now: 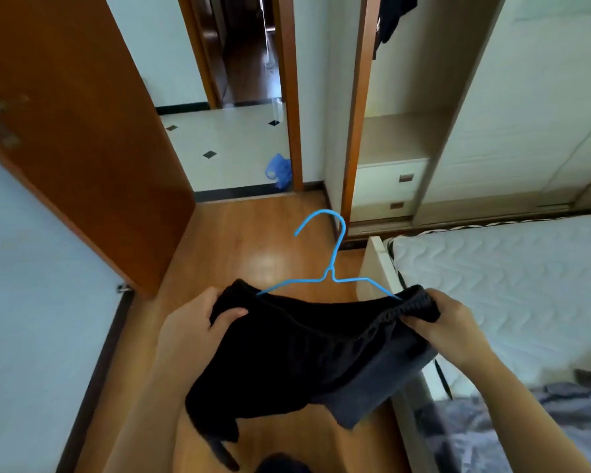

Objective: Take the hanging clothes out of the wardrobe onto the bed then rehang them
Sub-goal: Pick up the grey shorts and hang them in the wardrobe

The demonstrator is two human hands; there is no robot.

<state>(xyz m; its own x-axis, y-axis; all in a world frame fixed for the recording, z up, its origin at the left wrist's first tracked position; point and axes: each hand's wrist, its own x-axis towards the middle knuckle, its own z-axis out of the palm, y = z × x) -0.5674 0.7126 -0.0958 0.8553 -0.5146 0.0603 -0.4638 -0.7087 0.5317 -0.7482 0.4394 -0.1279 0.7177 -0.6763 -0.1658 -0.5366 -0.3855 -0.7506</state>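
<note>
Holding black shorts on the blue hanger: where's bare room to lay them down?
The mattress to the right is bare from its foot edge back to the wardrobe. Nearer, grey bedding crowds it. Wooden floor ahead is clear too. Both hands are occupied.

A wooden floor (253, 257) of warm orange boards runs out from the open brown door (82, 131), glossy with a pale sheen of daylight; left of the door a plain light wall (24, 302) drops to a dark skirting. Beyond the door's edge lies a white tiled floor (226, 141) set with small black diamonds, a crumpled blue bag (279, 170) resting on it beside the brown door frame (292, 97); farther off than the door, a second doorway (243, 46) opens into a darker room.
</note>
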